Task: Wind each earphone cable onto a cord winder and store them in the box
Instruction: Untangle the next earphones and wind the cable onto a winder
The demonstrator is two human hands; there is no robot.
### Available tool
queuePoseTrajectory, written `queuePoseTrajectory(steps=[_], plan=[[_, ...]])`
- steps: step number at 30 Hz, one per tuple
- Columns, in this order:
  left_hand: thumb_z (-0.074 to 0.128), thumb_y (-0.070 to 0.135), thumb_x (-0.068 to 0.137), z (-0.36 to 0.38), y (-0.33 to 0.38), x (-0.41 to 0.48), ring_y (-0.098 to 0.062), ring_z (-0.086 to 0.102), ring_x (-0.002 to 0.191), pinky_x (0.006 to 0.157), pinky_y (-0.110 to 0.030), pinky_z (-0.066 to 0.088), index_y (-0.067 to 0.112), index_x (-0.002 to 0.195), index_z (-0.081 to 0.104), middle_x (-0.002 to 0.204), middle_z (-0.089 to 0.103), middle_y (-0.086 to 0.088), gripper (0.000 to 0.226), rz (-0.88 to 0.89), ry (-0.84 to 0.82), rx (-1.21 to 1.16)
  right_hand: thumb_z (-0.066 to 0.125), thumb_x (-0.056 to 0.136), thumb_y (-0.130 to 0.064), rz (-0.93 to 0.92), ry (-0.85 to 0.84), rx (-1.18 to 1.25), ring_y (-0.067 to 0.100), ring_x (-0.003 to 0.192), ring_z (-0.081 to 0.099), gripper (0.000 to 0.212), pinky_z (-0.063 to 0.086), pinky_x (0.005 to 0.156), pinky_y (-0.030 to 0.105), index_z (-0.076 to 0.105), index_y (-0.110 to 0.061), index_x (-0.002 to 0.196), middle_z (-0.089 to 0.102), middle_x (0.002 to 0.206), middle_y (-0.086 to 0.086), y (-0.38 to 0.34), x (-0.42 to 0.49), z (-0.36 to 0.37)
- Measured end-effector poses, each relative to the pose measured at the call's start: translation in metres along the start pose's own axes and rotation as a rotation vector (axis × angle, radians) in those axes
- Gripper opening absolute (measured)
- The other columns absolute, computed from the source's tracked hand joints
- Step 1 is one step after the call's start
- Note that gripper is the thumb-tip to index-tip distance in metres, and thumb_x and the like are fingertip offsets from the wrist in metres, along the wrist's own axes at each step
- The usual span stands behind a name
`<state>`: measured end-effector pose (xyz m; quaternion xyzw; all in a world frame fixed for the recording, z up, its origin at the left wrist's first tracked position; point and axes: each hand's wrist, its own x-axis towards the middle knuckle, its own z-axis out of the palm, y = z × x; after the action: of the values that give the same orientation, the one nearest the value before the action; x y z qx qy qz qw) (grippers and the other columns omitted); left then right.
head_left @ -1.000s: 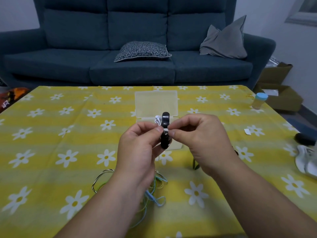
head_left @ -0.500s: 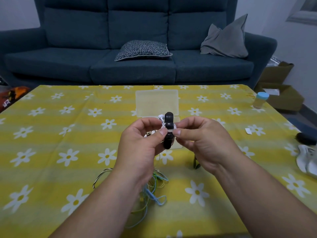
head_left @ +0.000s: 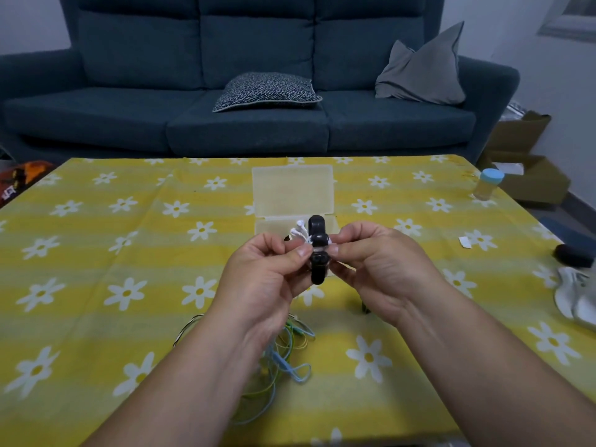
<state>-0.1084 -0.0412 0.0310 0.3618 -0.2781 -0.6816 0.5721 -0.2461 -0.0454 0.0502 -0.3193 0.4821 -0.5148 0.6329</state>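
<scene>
Squarely between the two hands, a black cord winder point(head_left: 317, 253) stands upright in the air, pinched at its waist from both sides. The left hand point(head_left: 267, 279) nips it between thumb and curled forefinger. The right hand point(head_left: 380, 269) does the same from the other side, so each hand is clamped on the winder rather than slack. A white earphone cable point(head_left: 300, 232) is bunched against the winder just above the left thumb, its earbuds poking up and to the left of the pinch (how many turns are wound I cannot tell). Directly beyond the grip lies the clear box point(head_left: 292, 195), its lid lying open away from the person, on the daisy-patterned yellow table point(head_left: 96, 253). Below the grip, under the left wrist, a loose tangle of blue, green and yellow cables point(head_left: 283, 364) lies on the cloth. Far off to the right of the grip stands a small blue-capped bottle point(head_left: 487, 185).
</scene>
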Motion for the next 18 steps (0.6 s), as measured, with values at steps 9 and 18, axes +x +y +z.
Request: queuePoseTrajectory(steps=[9,18], plan=[[0.06,-0.01,0.089,-0.001,-0.027,0.01,-0.022,0.06,0.061,0.038,-0.02,0.047,0.012,0.075,0.047,0.08,0.06,-0.016,0.029,-0.032,0.413,0.11,0.059,0.085,0.002,0.064,0.036,-0.322,0.021,0.079,0.063,0.02,0.05,0.072,0.034,0.064,-0.013,0.098,0.07,0.084,0.009,0.028,0.009,0.006],[0.065,0.009,0.092,-0.02,-0.019,0.023,-0.023,0.065,0.079,0.071,-0.034,0.056,0.012,0.08,0.058,0.082,0.067,-0.011,0.014,-0.222,0.41,0.213,0.079,0.075,-0.003,-0.085,0.051,-0.719,0.019,0.06,0.065,0.021,0.059,0.071,0.044,0.07,-0.013,0.091,0.071,0.073,0.005,0.034,0.039,0.005]])
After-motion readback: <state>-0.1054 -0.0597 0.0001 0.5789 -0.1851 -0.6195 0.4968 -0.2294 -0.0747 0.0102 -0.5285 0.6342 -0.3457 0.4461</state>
